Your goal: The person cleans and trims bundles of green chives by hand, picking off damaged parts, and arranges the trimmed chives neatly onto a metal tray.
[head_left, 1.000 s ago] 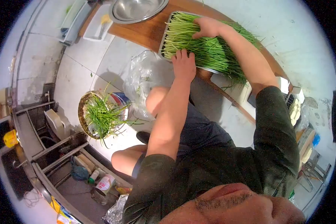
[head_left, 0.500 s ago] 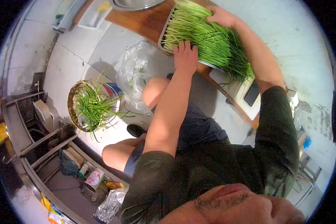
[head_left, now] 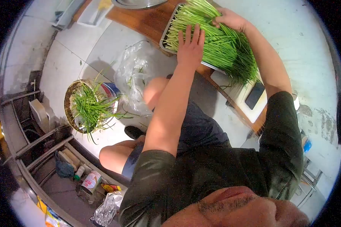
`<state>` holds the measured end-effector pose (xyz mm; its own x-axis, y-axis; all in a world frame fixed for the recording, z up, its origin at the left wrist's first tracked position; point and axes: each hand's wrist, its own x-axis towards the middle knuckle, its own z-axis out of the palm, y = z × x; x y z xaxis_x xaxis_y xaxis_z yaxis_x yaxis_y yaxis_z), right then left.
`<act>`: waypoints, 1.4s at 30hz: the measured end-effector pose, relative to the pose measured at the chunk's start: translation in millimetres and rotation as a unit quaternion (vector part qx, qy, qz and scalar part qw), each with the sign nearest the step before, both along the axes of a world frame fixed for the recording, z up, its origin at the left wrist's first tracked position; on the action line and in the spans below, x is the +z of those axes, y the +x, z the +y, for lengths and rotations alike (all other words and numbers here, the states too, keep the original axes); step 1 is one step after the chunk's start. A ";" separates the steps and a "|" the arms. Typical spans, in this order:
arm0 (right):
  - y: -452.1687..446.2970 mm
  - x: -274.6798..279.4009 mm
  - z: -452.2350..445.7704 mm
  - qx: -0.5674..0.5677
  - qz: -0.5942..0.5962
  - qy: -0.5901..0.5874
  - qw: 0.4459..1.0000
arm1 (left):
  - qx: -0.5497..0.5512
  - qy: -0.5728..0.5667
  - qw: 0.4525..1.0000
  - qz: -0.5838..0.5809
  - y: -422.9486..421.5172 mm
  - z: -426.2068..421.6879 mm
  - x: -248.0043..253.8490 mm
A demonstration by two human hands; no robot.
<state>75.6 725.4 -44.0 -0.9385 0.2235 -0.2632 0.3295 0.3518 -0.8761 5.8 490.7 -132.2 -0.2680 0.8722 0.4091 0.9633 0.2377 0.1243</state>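
Long green stalks [head_left: 216, 45] with pale ends fill a metal tray [head_left: 164, 42] on a wooden table [head_left: 147, 27]. My left hand [head_left: 191, 49] lies on the near side of the stalks, its fingers stretched out and spread. At the far side, my right hand [head_left: 229, 19] has its fingers curled round part of the stalks near the pale ends. Its fingertips are partly hidden among them.
A bucket [head_left: 69, 108] of green leaves stands on the floor at left, beside a clear plastic bag [head_left: 134, 62]. A dark phone [head_left: 255, 95] lies on a white board [head_left: 254, 111]. Metal bowls [head_left: 138, 4] and a white container [head_left: 91, 19] are at the top.
My right hand has closed on stalks at the far side, and their pale ends have risen. My left hand has moved up over the stalks and spread its fingers. The view has shifted.
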 end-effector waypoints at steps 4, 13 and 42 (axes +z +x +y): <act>-2.4 5.3 -11.0 -0.013 -0.020 -0.007 1.000 | 0.019 -0.123 0.992 0.022 -0.9 4.1 3.9; -7.2 48.6 -28.0 -0.049 -0.141 0.055 0.987 | 0.018 -0.127 0.991 -0.038 1.2 2.0 -5.5; 144.2 309.0 -24.7 -0.405 0.270 0.189 0.853 | 0.014 -0.072 0.997 -0.027 8.5 -1.1 -25.5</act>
<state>219.9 700.7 265.0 -0.3975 0.8288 0.3938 0.1832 0.4922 -0.8510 14.3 489.6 -157.6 -0.3113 0.9130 0.2636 0.9489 0.2836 0.1382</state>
